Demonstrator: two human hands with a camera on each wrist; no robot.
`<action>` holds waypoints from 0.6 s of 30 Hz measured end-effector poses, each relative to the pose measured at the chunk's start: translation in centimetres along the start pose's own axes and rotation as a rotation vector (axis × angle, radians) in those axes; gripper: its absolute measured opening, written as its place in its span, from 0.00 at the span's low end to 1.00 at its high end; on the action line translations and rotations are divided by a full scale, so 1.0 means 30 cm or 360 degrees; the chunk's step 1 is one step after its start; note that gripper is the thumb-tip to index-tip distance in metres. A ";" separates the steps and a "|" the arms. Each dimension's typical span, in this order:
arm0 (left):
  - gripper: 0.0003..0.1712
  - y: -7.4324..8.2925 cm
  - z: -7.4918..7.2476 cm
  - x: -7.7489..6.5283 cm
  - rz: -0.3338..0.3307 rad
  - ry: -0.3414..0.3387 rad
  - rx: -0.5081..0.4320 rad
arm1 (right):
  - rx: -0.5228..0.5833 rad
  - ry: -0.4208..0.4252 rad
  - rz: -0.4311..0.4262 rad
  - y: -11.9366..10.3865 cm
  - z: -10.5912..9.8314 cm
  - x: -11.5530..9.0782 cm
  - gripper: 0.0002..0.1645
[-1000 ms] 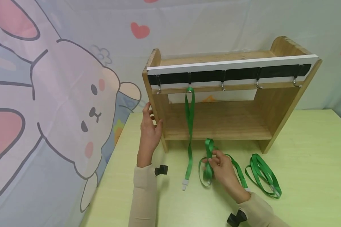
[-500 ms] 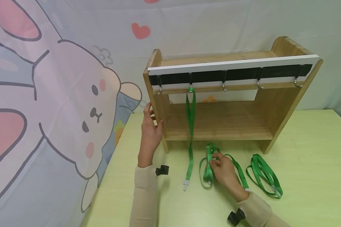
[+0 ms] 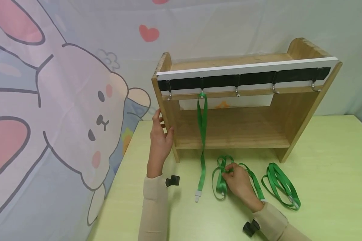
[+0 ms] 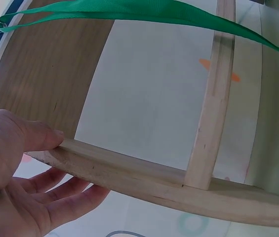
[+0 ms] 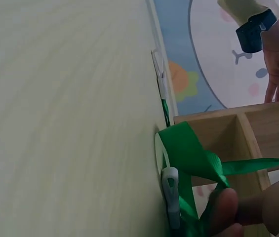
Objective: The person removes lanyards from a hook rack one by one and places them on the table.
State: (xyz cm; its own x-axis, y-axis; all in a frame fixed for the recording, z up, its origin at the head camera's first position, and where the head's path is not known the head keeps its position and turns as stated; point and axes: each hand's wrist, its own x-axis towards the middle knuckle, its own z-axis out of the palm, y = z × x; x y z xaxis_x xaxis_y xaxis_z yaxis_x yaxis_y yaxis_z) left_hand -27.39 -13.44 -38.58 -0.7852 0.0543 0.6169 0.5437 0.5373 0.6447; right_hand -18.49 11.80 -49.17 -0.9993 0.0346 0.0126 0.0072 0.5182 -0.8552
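Observation:
My left hand (image 3: 160,142) grips the left side panel of a wooden shelf (image 3: 229,129). In the left wrist view its thumb lies on the inner face and the fingers wrap the outside. Low over the table, my right hand (image 3: 239,179) pinches a looped green lanyard (image 3: 221,186) between thumb and fingertips. That lanyard's pale plastic clip (image 5: 171,197) shows in the right wrist view. Another green lanyard (image 3: 202,124) hangs from the second hook from the left, its white clip (image 3: 197,195) at the bottom. Partly behind my right wrist lies a green strap (image 3: 254,180).
A folded green lanyard (image 3: 282,187) lies on the pale table (image 3: 328,167) to the right. Several metal hooks line a black strip (image 3: 220,80) across the shelf's front top. A cloth (image 3: 108,33) with a cartoon rabbit hangs behind.
The lanyard's upper loop, upright a second ago, has sunk and spread toward the table as my right fingers shift on it. My left hand stays on the shelf's side.

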 end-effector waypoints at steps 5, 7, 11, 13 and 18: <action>0.42 0.006 -0.001 -0.002 -0.0032 -0.0007 -0.0015 | -0.0039 -0.0012 0.0009 -0.001 -0.004 0.000 0.17; 0.42 0.006 -0.001 -0.005 -0.0045 -0.0012 -0.0020 | -0.0086 -0.0015 0.0010 -0.003 -0.009 0.000 0.17; 0.42 0.005 -0.001 -0.009 -0.0057 -0.0012 -0.0020 | -0.0241 -0.0043 -0.0043 -0.012 -0.022 -0.004 0.14; 0.42 0.005 -0.002 -0.008 -0.0055 -0.0009 -0.0018 | -0.0326 -0.0042 -0.0095 -0.019 -0.031 -0.008 0.12; 0.42 0.007 -0.002 -0.003 -0.0051 -0.0011 -0.0010 | -0.0460 0.0025 -0.0224 -0.030 -0.052 -0.010 0.10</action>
State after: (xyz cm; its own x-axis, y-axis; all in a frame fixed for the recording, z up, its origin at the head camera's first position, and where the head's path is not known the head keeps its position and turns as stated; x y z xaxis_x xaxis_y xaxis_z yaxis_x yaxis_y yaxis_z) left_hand -27.17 -13.39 -38.46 -0.8041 0.0430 0.5930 0.5203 0.5334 0.6669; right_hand -18.13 12.66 -47.58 -0.9905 -0.0428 0.1303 -0.1191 0.7398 -0.6622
